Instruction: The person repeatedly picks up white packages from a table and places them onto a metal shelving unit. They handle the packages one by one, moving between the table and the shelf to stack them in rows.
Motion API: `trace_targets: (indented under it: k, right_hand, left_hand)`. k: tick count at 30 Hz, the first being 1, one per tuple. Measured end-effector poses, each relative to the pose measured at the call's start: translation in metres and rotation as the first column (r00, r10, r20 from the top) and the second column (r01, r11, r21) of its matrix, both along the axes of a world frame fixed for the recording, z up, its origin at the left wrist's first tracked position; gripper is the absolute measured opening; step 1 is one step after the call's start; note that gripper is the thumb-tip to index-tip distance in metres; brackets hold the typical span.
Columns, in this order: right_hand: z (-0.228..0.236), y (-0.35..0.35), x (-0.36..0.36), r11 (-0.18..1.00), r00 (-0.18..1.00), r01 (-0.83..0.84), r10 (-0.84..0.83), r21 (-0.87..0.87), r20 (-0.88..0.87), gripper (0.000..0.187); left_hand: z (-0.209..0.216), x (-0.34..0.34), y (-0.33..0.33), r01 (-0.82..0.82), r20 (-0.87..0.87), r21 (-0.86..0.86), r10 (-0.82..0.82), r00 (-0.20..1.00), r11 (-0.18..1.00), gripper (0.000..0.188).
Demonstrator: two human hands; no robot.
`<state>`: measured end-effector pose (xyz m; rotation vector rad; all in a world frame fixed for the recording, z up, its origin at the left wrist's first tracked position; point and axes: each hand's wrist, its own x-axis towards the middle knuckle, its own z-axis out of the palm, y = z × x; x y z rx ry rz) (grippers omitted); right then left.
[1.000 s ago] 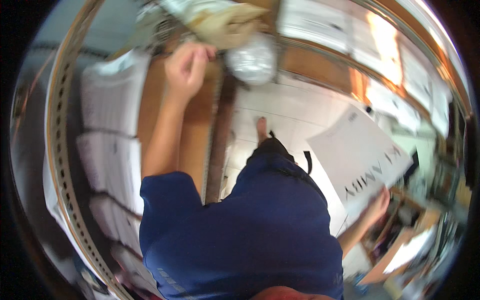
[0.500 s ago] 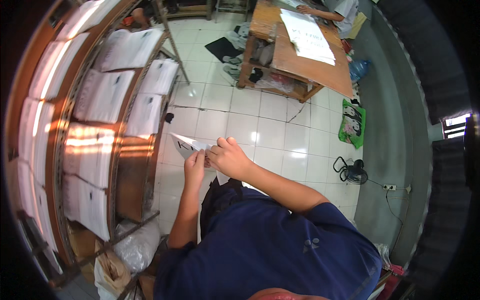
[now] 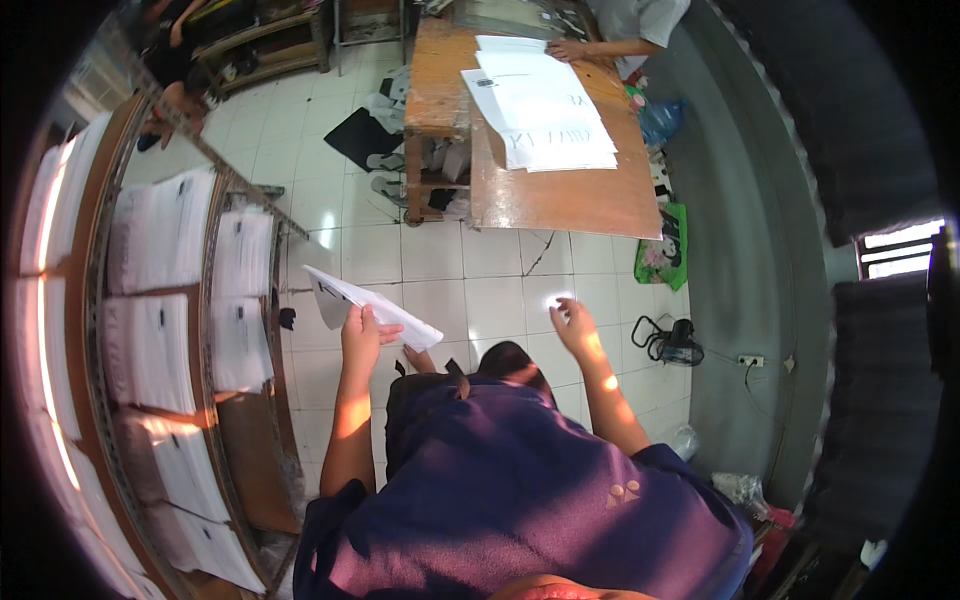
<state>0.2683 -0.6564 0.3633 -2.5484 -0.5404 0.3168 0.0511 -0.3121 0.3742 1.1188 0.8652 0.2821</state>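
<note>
While white paper [image 3: 395, 312] is clamped by the left hand [image 3: 364, 338], the right hand [image 3: 577, 332], fingers parted, is held at three o'clock from it.

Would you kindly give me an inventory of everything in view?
printed sheet: one, white, centre left
shelves: several, brown, left
sheet stacks: many, white, on shelves
table: one, brown, top centre
loose sheets: several, white, on table
mat: one, black, left of table
sandals: several, grey, by table
bottle: one, blue, right of table
patterned bag: one, green, right floor
fan: one, black, right floor
curtains: dark, count unclear, right
other people: two, light and dark clothes, top
shirt: one, navy, bottom
left hand: one, holding printed sheet
right hand: one, apparently empty, centre
</note>
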Motion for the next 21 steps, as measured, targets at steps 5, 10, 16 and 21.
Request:
trace_targets:
  k: [5,10,16,21]
  right_hand:
    - [0.002,0.043,0.124,0.973,0.997,0.082,-0.077,0.215,-0.03,0.033]
    - [-0.03,0.081,0.274,0.995,0.955,-0.08,0.092,-0.055,0.28,0.046]
    - [-0.055,0.117,0.373,0.797,0.77,-0.475,0.581,-0.372,0.263,0.063]
    - [-0.072,0.108,0.37,0.685,0.617,-0.624,0.727,-0.376,0.301,0.028]
  left_hand:
    - [0.012,0.063,0.014,-0.05,0.042,0.056,0.048,0.998,0.997,0.029]
    - [0.021,0.087,-0.019,-0.238,0.062,0.069,0.234,0.97,0.969,0.03]
    - [0.02,0.078,-0.116,-0.596,-0.077,-0.075,0.592,0.803,0.799,0.028]
    - [0.025,0.037,-0.188,-0.785,-0.07,-0.059,0.782,0.619,0.616,0.024]
